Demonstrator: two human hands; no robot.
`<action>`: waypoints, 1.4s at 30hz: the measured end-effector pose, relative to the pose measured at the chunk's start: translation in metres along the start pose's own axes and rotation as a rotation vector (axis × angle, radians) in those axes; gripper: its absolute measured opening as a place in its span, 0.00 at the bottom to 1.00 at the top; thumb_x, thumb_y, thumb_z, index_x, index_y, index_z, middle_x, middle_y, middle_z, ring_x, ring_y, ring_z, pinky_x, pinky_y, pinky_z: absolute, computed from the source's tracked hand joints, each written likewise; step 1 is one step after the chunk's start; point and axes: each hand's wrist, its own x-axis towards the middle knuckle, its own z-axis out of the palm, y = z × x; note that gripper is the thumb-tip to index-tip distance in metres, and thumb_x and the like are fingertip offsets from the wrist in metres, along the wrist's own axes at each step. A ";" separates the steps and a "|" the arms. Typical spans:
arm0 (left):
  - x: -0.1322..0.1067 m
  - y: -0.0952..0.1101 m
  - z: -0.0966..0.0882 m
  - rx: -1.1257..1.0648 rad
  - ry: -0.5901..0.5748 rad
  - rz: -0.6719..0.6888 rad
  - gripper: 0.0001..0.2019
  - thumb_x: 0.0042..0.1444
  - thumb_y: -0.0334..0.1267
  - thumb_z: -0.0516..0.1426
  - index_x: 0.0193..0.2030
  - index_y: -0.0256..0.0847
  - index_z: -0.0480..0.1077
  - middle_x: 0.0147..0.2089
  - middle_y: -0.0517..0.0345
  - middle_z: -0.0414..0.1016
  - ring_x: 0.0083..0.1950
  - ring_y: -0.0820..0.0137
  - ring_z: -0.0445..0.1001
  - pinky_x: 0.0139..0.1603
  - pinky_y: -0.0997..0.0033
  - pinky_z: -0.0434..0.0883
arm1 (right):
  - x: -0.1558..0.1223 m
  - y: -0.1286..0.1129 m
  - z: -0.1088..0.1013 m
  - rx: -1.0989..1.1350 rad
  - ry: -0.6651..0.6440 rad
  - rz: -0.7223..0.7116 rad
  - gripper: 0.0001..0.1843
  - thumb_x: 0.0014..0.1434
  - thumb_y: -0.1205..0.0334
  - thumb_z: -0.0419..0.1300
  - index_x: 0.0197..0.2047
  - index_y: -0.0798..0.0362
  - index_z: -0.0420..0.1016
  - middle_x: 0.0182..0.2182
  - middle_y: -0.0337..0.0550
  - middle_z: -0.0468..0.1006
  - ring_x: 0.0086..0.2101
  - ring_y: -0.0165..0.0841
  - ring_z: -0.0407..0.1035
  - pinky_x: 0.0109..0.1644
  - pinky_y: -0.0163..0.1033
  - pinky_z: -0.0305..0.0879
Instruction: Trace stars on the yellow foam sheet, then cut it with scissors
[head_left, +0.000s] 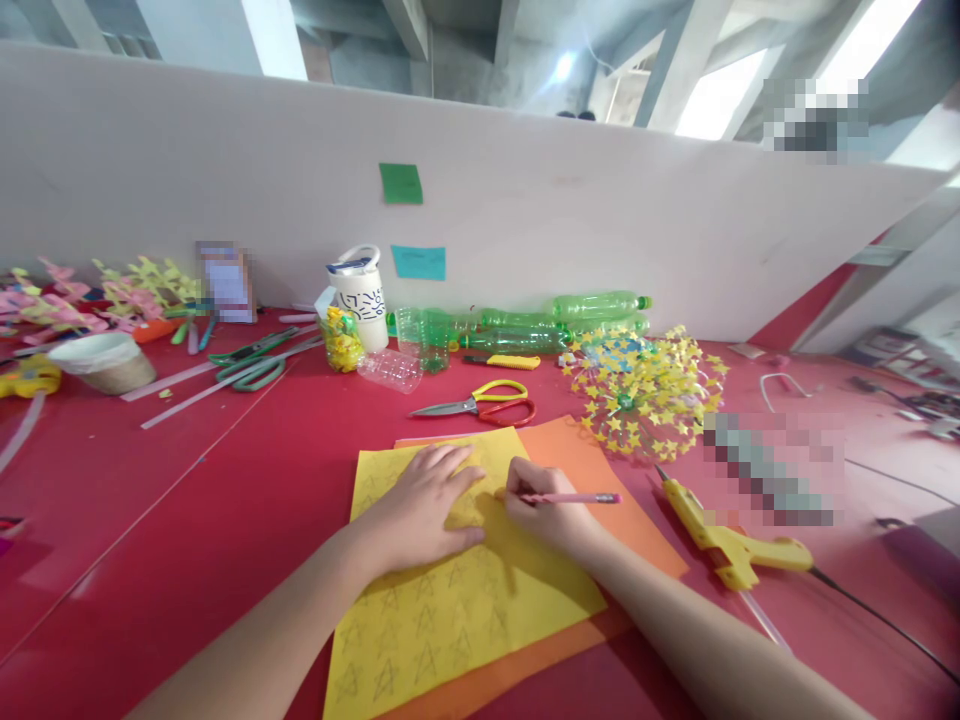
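Our left hand [420,505] flat, fingers spread, pinning yellow sheet [450,610] at worktop's [225,480] front edge, over orange sheet [600,470]. Our right hand [544,512] closed on pink pencil [576,497], tip on sheet's far end. We'd hold sheet firm, strokes short.

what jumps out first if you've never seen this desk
The yellow sheet of pencilled stars lies bottom centre on the red table: left hand flat on it, right hand holding a pink pencil. Behind it to the right sits a burst of yellow stars.
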 end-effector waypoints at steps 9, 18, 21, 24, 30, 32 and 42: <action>0.001 0.000 0.000 0.003 0.002 0.003 0.29 0.52 0.59 0.51 0.58 0.48 0.57 0.65 0.53 0.47 0.64 0.55 0.44 0.59 0.54 0.51 | 0.000 -0.003 -0.005 0.006 0.024 0.077 0.06 0.42 0.71 0.49 0.21 0.53 0.54 0.15 0.31 0.57 0.19 0.24 0.51 0.21 0.28 0.45; -0.001 0.000 0.000 -0.005 -0.001 -0.001 0.29 0.52 0.58 0.51 0.58 0.49 0.57 0.65 0.54 0.46 0.64 0.55 0.44 0.59 0.53 0.51 | -0.002 -0.001 -0.004 0.004 -0.003 0.029 0.06 0.43 0.71 0.49 0.21 0.53 0.54 0.16 0.31 0.57 0.19 0.23 0.51 0.21 0.29 0.44; -0.001 0.001 -0.001 -0.017 -0.001 -0.006 0.28 0.52 0.58 0.52 0.57 0.49 0.57 0.65 0.55 0.47 0.64 0.55 0.44 0.58 0.53 0.52 | -0.004 -0.002 -0.004 -0.004 -0.039 -0.003 0.06 0.44 0.71 0.49 0.22 0.53 0.55 0.16 0.31 0.57 0.19 0.23 0.51 0.21 0.28 0.45; 0.000 0.001 -0.001 -0.028 0.007 -0.004 0.28 0.52 0.57 0.53 0.57 0.49 0.58 0.65 0.55 0.47 0.64 0.55 0.45 0.59 0.53 0.52 | -0.004 -0.005 -0.005 -0.003 -0.073 -0.053 0.07 0.45 0.72 0.49 0.22 0.53 0.54 0.16 0.31 0.57 0.19 0.23 0.51 0.22 0.28 0.45; 0.001 0.001 -0.001 -0.024 0.004 -0.008 0.28 0.51 0.57 0.53 0.57 0.49 0.57 0.65 0.55 0.47 0.64 0.55 0.44 0.59 0.53 0.51 | -0.006 -0.010 -0.009 0.045 -0.151 -0.108 0.07 0.44 0.73 0.50 0.23 0.53 0.54 0.17 0.31 0.56 0.19 0.22 0.51 0.23 0.28 0.46; 0.001 0.001 -0.001 -0.021 0.003 -0.008 0.28 0.51 0.57 0.53 0.57 0.49 0.57 0.65 0.55 0.47 0.64 0.55 0.45 0.59 0.53 0.51 | -0.007 -0.010 -0.009 0.056 -0.163 -0.119 0.07 0.44 0.73 0.50 0.23 0.54 0.54 0.18 0.31 0.57 0.20 0.22 0.51 0.23 0.28 0.46; -0.001 -0.002 -0.001 -0.020 0.005 -0.001 0.29 0.52 0.58 0.52 0.58 0.49 0.57 0.65 0.53 0.47 0.64 0.54 0.44 0.59 0.52 0.51 | -0.002 -0.005 -0.011 0.277 -0.067 0.056 0.07 0.53 0.65 0.51 0.25 0.53 0.58 0.17 0.32 0.60 0.18 0.23 0.53 0.21 0.28 0.48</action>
